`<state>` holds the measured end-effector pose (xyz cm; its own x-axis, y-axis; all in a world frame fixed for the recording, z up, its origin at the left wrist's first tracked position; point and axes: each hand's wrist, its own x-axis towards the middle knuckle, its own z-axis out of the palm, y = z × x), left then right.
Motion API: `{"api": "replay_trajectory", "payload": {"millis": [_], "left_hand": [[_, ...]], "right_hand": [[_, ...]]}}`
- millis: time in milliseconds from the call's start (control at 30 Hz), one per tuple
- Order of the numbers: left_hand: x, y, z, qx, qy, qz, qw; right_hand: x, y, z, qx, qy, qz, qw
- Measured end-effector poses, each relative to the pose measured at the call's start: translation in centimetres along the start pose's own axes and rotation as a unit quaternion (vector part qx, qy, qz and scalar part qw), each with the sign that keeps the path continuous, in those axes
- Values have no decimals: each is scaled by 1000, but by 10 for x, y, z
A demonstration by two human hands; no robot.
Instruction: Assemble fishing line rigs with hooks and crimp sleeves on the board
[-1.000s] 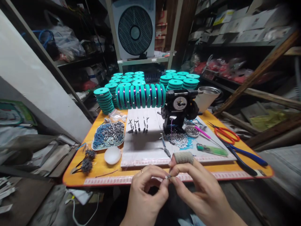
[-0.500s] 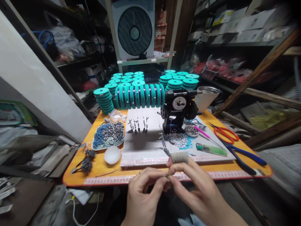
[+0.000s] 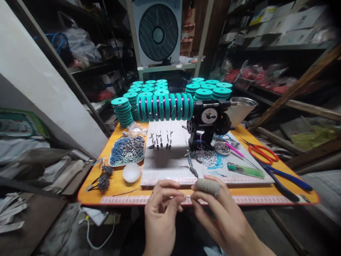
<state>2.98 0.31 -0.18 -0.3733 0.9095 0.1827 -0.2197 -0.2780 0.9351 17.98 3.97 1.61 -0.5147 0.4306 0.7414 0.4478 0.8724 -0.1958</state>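
Low over the table's front edge, my left hand (image 3: 162, 211) pinches thumb and forefinger together. Whatever lies in that pinch is too small to make out. Close by on the right, my right hand (image 3: 226, 213) also has its fingertips drawn together, a small gap from the left ones. One of its fingers wears a grey wrap (image 3: 209, 186). A slim dark sinker-like piece (image 3: 194, 172) touches or lies just beyond that wrapped finger's tip. Behind stands a black winding machine (image 3: 209, 121) with a counter dial, carrying a row of teal spools (image 3: 165, 107) wound with purple line.
Left on the orange table (image 3: 90, 185) are a tray of small metal and blue pieces (image 3: 126, 151) and a white dome (image 3: 131, 173). A white board (image 3: 170, 167) bears loose beads (image 3: 206, 159) and a green cutter (image 3: 246, 170). Orange scissors (image 3: 262, 153) and blue-handled pliers (image 3: 290, 179) lie right.
My fingertips, which met over a small dark piece, have separated slightly. The left fingers have spread a little. The whole view has shifted, so the table appears farther right.
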Motion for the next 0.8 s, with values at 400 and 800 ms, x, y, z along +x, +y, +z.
{"api": "replay_trajectory", "payload": {"millis": [400,800], "left_hand": [[-3,15,-37,370,-159,296,866],[-11,-2,-20,279,-92,365,884]], "right_hand": [[1,-4,0,30,5,-17,999],[-10,11,-2,65,16,-49,997]]}}
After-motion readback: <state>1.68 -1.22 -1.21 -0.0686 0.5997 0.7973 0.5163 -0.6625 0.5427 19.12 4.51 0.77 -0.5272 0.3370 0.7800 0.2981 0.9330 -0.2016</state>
